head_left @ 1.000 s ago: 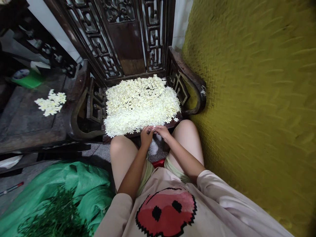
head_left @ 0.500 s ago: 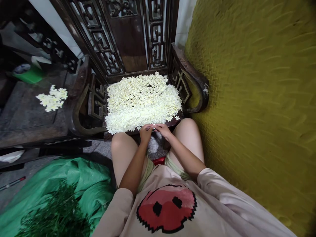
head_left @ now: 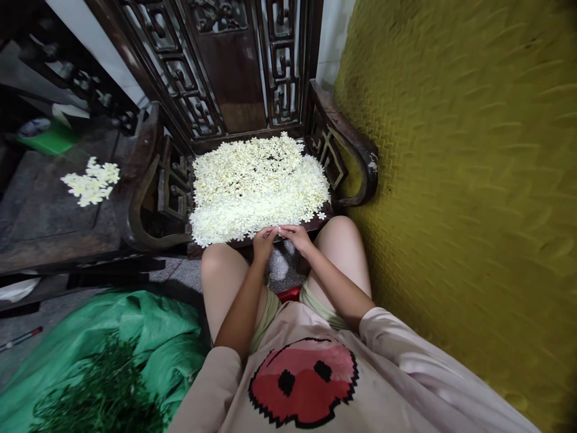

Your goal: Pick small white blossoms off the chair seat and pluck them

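At the chair's (head_left: 234, 78) front edge, the left hand (head_left: 264, 240) and right hand (head_left: 295, 237) are curling narrow, close together; I cannot tell whether they are gripping anything. White flowers (head_left: 256, 192) are covering the chair's seat. A shirt (head_left: 234, 400) facing the chair is displaying a red print (head_left: 304, 391).

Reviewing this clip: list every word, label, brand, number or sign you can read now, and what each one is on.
No readable text anywhere in this view.
Shirt print: a red shape with black outline and two dark spots, no letters or numbers.
Green container at the left: too blurred to tell whether it, or the pale bluish item at it, carries any marking.
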Tool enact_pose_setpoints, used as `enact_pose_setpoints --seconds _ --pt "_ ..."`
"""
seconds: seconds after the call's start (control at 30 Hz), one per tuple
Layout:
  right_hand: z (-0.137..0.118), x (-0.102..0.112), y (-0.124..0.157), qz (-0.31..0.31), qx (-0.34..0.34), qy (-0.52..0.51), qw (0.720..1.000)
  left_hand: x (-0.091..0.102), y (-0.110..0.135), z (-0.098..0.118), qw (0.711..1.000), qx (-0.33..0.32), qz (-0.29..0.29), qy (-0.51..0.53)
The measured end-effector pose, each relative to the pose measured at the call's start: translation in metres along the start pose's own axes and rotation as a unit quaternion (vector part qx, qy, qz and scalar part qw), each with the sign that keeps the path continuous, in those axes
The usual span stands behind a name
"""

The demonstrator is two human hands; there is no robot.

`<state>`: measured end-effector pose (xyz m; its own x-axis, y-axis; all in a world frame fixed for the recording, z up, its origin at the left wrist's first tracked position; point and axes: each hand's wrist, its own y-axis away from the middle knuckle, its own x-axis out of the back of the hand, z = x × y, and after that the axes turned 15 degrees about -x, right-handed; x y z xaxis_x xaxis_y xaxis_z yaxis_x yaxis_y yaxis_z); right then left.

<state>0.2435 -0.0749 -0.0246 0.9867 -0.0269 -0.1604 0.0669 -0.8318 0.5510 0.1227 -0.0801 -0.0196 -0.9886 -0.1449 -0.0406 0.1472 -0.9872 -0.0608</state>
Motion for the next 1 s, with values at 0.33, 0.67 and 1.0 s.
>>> enact_pose_setpoints --seconds 0.33,0.67,1.0 --pt "-0.005 0.001 0.004 0.040 0.079 0.079 0.993 0.005 -0.003 -0.001 0.993 0.092 -0.014 0.072" --pt "-0.011 0.004 0.005 0.080 0.082 0.125 0.986 0.003 -0.001 -0.006 0.982 0.145 -0.038 0.118" --pt "-0.011 0.002 0.006 0.041 0.072 0.108 0.991 0.003 -0.001 -0.007 0.964 0.198 -0.007 0.178"
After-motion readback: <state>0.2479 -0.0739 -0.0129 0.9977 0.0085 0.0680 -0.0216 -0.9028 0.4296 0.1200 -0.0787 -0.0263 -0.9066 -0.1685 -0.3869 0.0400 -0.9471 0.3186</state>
